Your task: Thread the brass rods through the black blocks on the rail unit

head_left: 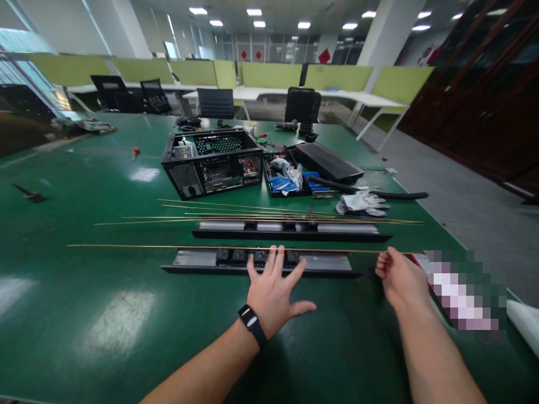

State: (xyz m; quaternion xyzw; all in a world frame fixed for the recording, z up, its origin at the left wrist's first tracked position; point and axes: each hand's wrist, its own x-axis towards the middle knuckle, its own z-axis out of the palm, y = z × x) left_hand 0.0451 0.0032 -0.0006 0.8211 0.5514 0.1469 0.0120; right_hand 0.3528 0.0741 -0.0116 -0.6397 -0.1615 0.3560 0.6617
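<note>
My left hand (273,289) is spread over the nearer metal rail (328,262), its fingertips on or just above the black blocks (239,255) that sit along it. A long, thin brass-coloured rod (126,246) runs lengthwise along the rail's far side, past my left fingertips. My right hand (402,278) is closed in a pinch at the rod's right part, off the rail's end. Behind lies a second rail (347,228) with dark blocks, and several similar thin rods (138,217) lie loosely across and behind it.
An open black computer case (185,174) stands beyond the rails. Right of it are a tray with blue-white gloves (288,177), a dark flat panel (324,161), a black strip (404,195) and white gloves (364,203). A blurred-out item (463,297) lies by my right hand.
</note>
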